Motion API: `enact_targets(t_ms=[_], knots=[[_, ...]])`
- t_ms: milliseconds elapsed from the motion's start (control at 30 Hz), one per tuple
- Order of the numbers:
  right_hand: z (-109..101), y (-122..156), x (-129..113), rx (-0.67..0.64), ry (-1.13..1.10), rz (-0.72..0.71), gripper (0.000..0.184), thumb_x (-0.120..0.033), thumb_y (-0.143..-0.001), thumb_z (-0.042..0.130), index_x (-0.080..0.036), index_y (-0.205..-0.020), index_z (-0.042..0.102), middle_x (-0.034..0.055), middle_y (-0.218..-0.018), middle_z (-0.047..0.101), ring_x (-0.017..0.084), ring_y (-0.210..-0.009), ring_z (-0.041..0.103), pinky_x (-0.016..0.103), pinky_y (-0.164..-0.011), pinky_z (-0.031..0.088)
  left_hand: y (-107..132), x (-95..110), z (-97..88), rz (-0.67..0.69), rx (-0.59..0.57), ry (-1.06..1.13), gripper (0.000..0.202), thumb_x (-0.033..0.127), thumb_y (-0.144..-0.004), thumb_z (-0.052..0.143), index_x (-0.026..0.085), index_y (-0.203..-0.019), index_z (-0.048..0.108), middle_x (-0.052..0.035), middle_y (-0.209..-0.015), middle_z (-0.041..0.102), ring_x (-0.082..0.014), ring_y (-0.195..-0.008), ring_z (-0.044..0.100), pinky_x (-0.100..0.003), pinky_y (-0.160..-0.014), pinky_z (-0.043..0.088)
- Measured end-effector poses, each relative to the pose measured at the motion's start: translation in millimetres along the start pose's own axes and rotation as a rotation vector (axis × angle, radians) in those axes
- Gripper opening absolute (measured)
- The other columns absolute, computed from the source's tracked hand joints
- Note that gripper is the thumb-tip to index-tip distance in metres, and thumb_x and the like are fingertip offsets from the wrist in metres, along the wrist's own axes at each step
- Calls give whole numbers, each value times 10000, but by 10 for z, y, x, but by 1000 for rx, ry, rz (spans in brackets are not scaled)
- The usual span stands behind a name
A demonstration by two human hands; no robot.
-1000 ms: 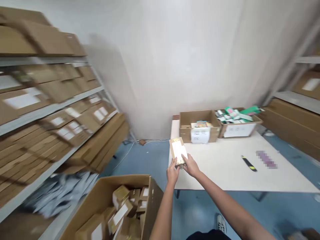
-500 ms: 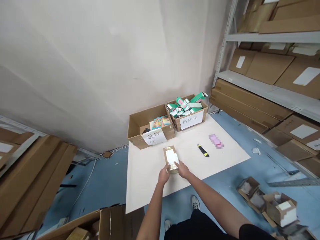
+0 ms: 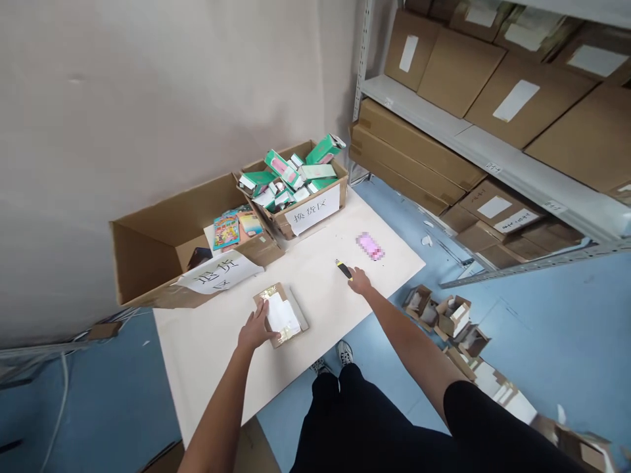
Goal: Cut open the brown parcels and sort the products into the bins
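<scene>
A small taped cardboard box [image 3: 286, 316] with a white label lies on the white table. My left hand [image 3: 256, 326] holds its left side, fingers on the top and thumb at the near edge. To the right, my right hand [image 3: 359, 280] has its fingers closed on the handle end of a black and yellow utility knife [image 3: 344, 269]. The knife still lies at the tabletop, its tip pointing away from me. Just beyond it is a pink pixelated item [image 3: 369, 246], touched by neither hand.
At the table's back stand an open carton [image 3: 148, 243] with colourful packets and another carton [image 3: 340, 190] full of green-white boxes, both with handwritten signs. Shelving [image 3: 419, 105] with cartons rises at right. Small opened boxes [image 3: 451, 315] lie on the blue floor.
My right hand has left the cardboard box and moved right to the utility knife, taking hold of it. My left hand stays on the box. The view has turned right.
</scene>
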State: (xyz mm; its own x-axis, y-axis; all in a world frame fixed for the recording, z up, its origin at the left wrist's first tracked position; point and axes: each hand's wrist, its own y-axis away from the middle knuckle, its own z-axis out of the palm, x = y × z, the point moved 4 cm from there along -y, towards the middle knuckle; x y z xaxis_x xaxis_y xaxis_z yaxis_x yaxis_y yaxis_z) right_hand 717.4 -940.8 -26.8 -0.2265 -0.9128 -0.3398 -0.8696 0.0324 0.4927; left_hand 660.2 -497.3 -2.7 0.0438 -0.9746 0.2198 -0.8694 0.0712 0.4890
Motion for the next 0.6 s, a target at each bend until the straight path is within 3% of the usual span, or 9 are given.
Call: enact_targets(t_ms=[133, 300, 433, 600], knots=[[229, -125, 156, -59, 28, 58, 707, -256, -997, 567, -218, -1657, 318, 180, -1528, 483, 320, -1375, 478, 380, -1082, 456, 104, 92, 42, -1, -25, 54, 1301, 563, -723, 849, 318, -1708, 34, -79, -1798, 95, -393, -1581, 328, -426, -1159, 441], [484, -198, -25, 11, 15, 100, 795, -186, -928, 562, -136, -1665, 267, 233, -1434, 523, 314, -1263, 562, 377, -1025, 477, 161, 298, 39, -25, -17, 147, 1359, 602, -725, 857, 284, -1708, -25, -123, -1800, 49, -371, -1578, 339, -403, -1159, 432], [471, -197, -359, -6, -158, 152, 706, -189, -969, 425, -115, -1651, 257, 202, -1307, 629, 263, -1033, 685, 349, -900, 522, 171, 357, 75, -67, -76, 206, 1382, 573, -709, 877, 321, -1703, -49, -123, -1800, -20, -405, -1563, 345, -439, -1120, 459], [385, 78, -1086, 24, -364, 94, 565, -245, -1033, 288, -199, -1594, 342, 75, -1064, 751, 228, -876, 727, 332, -829, 558, 171, 481, 134, -133, -61, 273, 1367, 595, -713, 855, 335, -1701, -53, -110, -1801, -51, -465, -1562, 298, -517, -1100, 475]])
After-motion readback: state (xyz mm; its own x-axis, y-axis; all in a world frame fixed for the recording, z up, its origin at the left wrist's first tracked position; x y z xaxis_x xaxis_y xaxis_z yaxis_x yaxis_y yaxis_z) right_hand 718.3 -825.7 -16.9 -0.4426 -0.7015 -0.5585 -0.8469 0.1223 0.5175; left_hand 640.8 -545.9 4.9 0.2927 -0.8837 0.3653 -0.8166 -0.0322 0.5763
